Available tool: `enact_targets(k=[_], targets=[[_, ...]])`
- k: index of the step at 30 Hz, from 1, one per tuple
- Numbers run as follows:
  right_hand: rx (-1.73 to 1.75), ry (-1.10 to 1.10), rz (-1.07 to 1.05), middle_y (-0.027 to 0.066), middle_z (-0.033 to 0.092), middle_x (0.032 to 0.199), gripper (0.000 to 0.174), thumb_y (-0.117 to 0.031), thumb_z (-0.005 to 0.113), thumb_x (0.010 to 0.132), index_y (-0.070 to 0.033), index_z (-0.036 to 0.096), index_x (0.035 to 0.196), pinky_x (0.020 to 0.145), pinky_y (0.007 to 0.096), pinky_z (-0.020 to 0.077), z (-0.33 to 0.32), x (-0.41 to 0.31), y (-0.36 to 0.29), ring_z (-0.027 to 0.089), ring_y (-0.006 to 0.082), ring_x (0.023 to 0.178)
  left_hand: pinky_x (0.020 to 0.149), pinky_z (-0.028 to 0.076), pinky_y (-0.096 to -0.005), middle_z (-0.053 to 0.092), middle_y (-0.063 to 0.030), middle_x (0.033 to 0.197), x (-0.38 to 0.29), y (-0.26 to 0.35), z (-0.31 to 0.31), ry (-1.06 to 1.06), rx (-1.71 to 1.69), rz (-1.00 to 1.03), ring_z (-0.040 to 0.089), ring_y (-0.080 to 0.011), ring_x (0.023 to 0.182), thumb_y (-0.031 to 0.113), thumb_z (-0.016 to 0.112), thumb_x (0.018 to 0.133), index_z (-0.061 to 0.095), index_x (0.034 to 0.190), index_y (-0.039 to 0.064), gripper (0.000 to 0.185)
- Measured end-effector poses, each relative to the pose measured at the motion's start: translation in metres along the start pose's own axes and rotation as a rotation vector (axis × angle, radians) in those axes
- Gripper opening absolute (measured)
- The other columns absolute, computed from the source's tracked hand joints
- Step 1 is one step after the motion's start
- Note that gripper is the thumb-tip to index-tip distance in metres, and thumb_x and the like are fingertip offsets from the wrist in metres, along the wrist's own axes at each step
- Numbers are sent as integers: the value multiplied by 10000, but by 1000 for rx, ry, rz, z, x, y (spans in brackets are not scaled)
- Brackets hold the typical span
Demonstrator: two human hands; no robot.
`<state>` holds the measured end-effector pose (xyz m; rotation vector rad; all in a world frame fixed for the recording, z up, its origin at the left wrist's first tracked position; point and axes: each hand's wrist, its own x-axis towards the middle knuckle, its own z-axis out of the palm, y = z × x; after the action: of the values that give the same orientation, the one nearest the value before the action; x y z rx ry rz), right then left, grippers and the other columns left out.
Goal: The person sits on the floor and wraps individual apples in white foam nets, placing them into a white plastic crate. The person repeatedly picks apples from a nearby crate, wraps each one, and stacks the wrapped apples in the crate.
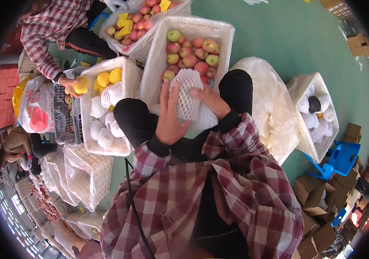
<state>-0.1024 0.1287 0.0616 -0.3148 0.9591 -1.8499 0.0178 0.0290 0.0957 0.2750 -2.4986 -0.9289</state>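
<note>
White foam fruit nets [187,95] are between my two hands, above my lap. My left hand [173,116] lies along the left side of a net, its fingers spread and pointing up. My right hand [212,101] grips the nets from the right, with its thumb on top; another white net [205,118] hangs below it. Whether an apple is inside cannot be seen. Just beyond my hands stands a white plastic-lined crate [226,39] of loose red and green apples [190,61].
At left, a white crate [106,151] holds apples in white and yellow nets; a co-worker's hand [69,84] holds a yellow-netted apple beside it. Another apple crate [184,8] stands beyond. At right are a plastic bag [255,74], a crate [330,113] of netted fruit and a blue stool [343,158].
</note>
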Motion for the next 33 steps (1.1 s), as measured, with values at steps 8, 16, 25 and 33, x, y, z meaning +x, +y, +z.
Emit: enact_targets(k=[8, 16, 25, 33], targets=[[156, 298, -58, 124, 630, 1018, 404, -259, 466, 915, 36, 478, 1191, 783, 329, 512, -5, 11, 3, 634, 225, 877, 761, 488, -370, 515, -139, 1123, -6, 27, 2, -99, -32, -22, 521, -296, 1019, 61, 693, 709, 535, 1138, 31, 458], [589, 169, -10, 137, 610, 1046, 433, -333, 448, 923, 5, 480, 1192, 807, 363, 492, -8, 2, -2, 615, 252, 897, 753, 476, -287, 497, -137, 1150, -11, -9, 6, -362, -526, -386, 507, -217, 1001, 63, 690, 743, 450, 1245, 15, 559], [482, 244, -100, 118, 627, 965, 421, -337, 458, 913, 5, 509, 1153, 746, 338, 508, -13, 13, 13, 626, 224, 825, 706, 456, -307, 481, -132, 982, -17, -3, 16, -240, -318, -215, 515, -232, 869, 57, 691, 723, 495, 1180, 35, 498], [490, 218, -53, 112, 631, 958, 407, -338, 452, 912, -7, 522, 1137, 714, 334, 515, -22, 8, 11, 630, 213, 815, 711, 470, -381, 551, -155, 969, -11, 6, 25, 92, 164, 169, 573, -335, 836, 8, 663, 714, 485, 995, 13, 332]])
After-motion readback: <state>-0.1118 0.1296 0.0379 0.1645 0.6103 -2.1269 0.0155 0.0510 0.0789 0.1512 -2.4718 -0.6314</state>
